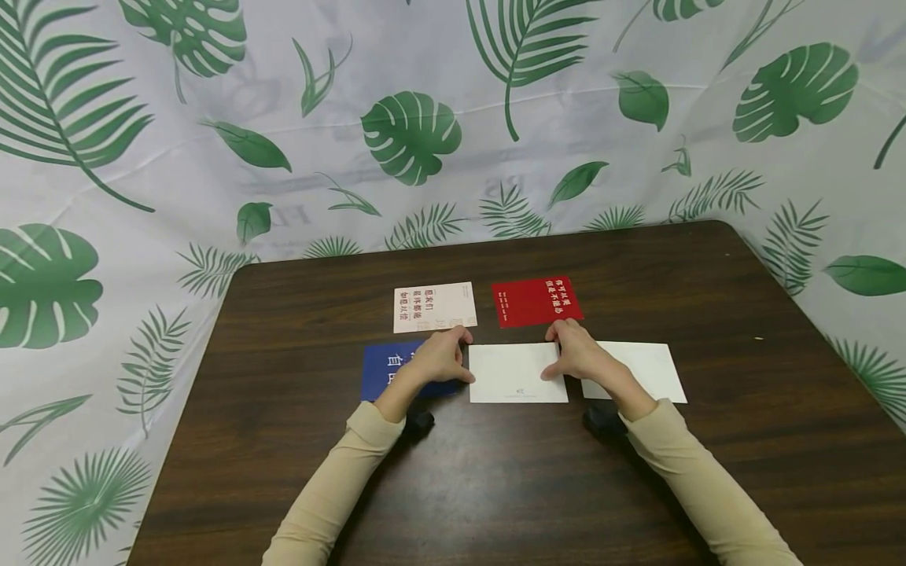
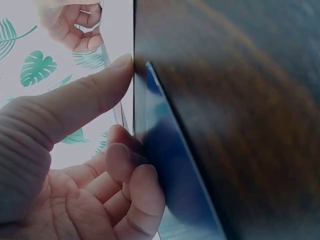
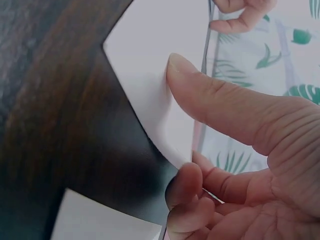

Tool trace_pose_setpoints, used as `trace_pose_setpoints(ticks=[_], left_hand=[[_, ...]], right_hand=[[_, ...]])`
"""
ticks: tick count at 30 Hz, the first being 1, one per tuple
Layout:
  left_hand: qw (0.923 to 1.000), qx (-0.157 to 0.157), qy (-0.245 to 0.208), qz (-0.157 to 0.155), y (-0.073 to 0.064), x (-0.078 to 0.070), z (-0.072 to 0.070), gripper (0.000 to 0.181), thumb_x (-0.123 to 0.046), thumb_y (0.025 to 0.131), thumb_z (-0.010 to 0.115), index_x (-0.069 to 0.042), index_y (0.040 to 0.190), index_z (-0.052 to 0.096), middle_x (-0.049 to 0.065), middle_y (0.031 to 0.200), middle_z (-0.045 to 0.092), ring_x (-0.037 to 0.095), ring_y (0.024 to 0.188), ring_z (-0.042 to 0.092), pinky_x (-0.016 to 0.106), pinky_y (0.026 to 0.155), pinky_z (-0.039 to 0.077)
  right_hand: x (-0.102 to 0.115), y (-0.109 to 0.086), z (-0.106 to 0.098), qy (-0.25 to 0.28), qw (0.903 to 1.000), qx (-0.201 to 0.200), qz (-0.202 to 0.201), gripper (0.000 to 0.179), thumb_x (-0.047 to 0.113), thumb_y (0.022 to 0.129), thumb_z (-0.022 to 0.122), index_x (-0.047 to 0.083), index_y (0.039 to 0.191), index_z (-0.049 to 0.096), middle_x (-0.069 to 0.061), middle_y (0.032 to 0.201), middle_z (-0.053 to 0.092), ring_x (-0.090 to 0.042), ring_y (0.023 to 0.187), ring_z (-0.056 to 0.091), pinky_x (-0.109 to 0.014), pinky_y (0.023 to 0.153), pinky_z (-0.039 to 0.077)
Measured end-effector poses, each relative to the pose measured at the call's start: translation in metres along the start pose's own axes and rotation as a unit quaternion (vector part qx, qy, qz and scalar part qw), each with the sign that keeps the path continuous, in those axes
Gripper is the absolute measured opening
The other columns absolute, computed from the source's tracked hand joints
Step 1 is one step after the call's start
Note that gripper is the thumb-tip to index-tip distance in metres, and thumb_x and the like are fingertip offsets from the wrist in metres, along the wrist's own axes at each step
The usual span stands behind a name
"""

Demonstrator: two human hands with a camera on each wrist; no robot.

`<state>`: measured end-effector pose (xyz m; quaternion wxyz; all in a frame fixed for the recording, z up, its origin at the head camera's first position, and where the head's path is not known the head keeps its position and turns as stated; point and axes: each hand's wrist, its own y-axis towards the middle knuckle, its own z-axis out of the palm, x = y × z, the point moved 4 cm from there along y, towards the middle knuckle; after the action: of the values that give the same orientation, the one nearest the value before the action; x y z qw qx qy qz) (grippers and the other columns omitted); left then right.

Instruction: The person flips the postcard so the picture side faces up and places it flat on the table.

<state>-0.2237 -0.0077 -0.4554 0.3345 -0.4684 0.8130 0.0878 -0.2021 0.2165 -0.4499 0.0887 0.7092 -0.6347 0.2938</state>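
Observation:
In the head view, a blank-looking white card (image 1: 513, 365) with a tiny mark near its lower edge lies on the table between both hands. My right hand (image 1: 583, 354) grips its right edge, thumb on top and fingers at the edge; the right wrist view shows the card (image 3: 145, 65) bent there. My left hand (image 1: 437, 358) is at its left edge, thumb tip touching the edge and the other fingers loosely curled. Under the left hand lies a blue card (image 1: 378, 369) with white characters, partly hidden. Another white card (image 1: 647, 369) lies partly beneath the right hand and wrist.
Farther back on the dark wooden table (image 1: 488, 487) are a cream card (image 1: 410, 303) with printed characters and a red card (image 1: 527, 303) with white writing. A leaf-patterned cloth (image 1: 318, 173) hangs behind the table. A black device (image 1: 602, 420) sits at the right wrist.

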Motion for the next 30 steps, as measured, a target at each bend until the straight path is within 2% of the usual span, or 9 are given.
trace_pose_setpoints(ticks=[7,12,16,21,25,27,30], left_hand=[[1.0,0.0,-0.004,0.005,-0.001,-0.002,-0.001,0.054,-0.015,0.066,0.085,-0.006,0.108,0.053,-0.003,0.063,0.054,0.01,0.056,0.049,0.023,0.052,0.036],[0.9998,-0.002,-0.015,0.009,-0.001,-0.003,-0.001,0.054,-0.012,0.065,0.085,-0.005,0.105,0.049,-0.002,0.066,0.053,0.012,0.056,0.048,0.024,0.053,0.036],[0.9991,-0.016,-0.018,0.034,-0.002,-0.005,-0.001,0.054,-0.008,0.063,0.086,-0.004,0.1,0.047,0.0,0.071,0.054,0.012,0.06,0.047,0.025,0.058,0.037],[0.9967,-0.031,-0.033,0.067,-0.002,-0.007,0.0,0.051,-0.001,0.063,0.083,-0.001,0.097,0.044,0.002,0.068,0.057,0.01,0.06,0.048,0.025,0.063,0.04],[0.9936,-0.034,-0.076,0.077,-0.003,-0.006,0.0,0.051,0.005,0.064,0.08,0.001,0.099,0.043,0.005,0.066,0.058,0.009,0.058,0.049,0.024,0.064,0.042],[0.9908,-0.028,-0.111,0.072,-0.005,-0.005,0.0,0.051,0.007,0.065,0.078,0.003,0.103,0.042,0.008,0.067,0.059,0.009,0.058,0.05,0.023,0.063,0.043],[0.9863,-0.018,-0.153,0.057,-0.007,-0.002,0.0,0.049,0.008,0.068,0.075,0.007,0.106,0.044,0.008,0.068,0.06,0.008,0.057,0.05,0.021,0.06,0.044]], right_hand=[[0.001,0.0,0.0,-0.002,1.0,-0.005,0.0,0.053,0.013,0.062,0.086,-0.002,0.099,0.051,-0.016,0.097,0.049,-0.029,0.089,0.046,-0.04,0.074,0.046],[0.001,-0.001,0.0,0.002,1.0,0.004,0.009,0.053,0.013,0.065,0.085,-0.001,0.098,0.048,-0.013,0.085,0.051,-0.026,0.077,0.046,-0.035,0.064,0.042],[-0.003,-0.002,0.002,0.013,0.9994,0.013,0.029,0.053,0.015,0.068,0.084,-0.003,0.103,0.048,-0.011,0.077,0.051,-0.022,0.069,0.045,-0.031,0.057,0.039],[-0.01,-0.003,0.003,0.024,0.9995,0.001,0.021,0.054,0.015,0.07,0.082,-0.007,0.109,0.053,-0.016,0.088,0.059,-0.025,0.075,0.049,-0.035,0.063,0.044],[-0.015,-0.008,0.001,0.06,0.9981,-0.015,-0.002,0.039,0.011,0.072,0.079,-0.005,0.099,0.057,-0.01,0.073,0.054,-0.021,0.064,0.046,-0.032,0.055,0.04],[-0.016,-0.011,-0.001,0.086,0.996,-0.019,-0.014,0.029,0.009,0.073,0.077,-0.002,0.091,0.057,-0.005,0.066,0.047,-0.017,0.058,0.041,-0.029,0.051,0.034],[-0.018,-0.015,-0.004,0.127,0.9915,-0.022,-0.021,0.021,0.006,0.075,0.074,0.001,0.078,0.054,-0.003,0.063,0.045,-0.016,0.056,0.038,-0.028,0.05,0.031]])
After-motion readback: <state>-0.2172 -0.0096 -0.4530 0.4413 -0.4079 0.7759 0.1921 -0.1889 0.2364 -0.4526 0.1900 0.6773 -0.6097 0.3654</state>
